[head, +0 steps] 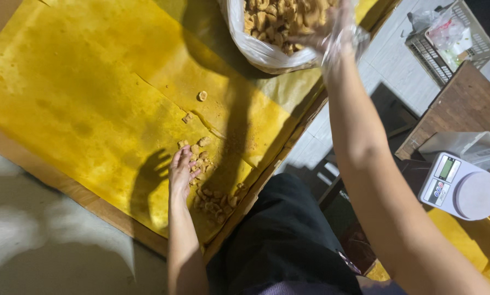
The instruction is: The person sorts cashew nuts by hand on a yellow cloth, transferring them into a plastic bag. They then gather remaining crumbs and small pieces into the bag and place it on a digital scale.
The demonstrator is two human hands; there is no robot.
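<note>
My left hand (181, 170) lies flat, fingers apart, on yellow oil-stained paper (81, 93), touching a small heap of light-brown fried snack pieces (215, 199) near the paper's edge. Two stray pieces (202, 96) lie farther out on the paper. My right hand (335, 34), in a thin clear plastic glove, reaches to the rim of a white plastic bag (256, 52) full of the same fried pieces (272, 19). The glove and the bag hide its fingers, so its grip cannot be made out.
A white digital kitchen scale (461, 188) stands at the right beside a crumpled white bag (463, 145) and a brown wooden surface (463, 104). A wire basket (420, 52) holding small bags sits at the top right. My dark-trousered knee (288, 235) presses against the board's edge.
</note>
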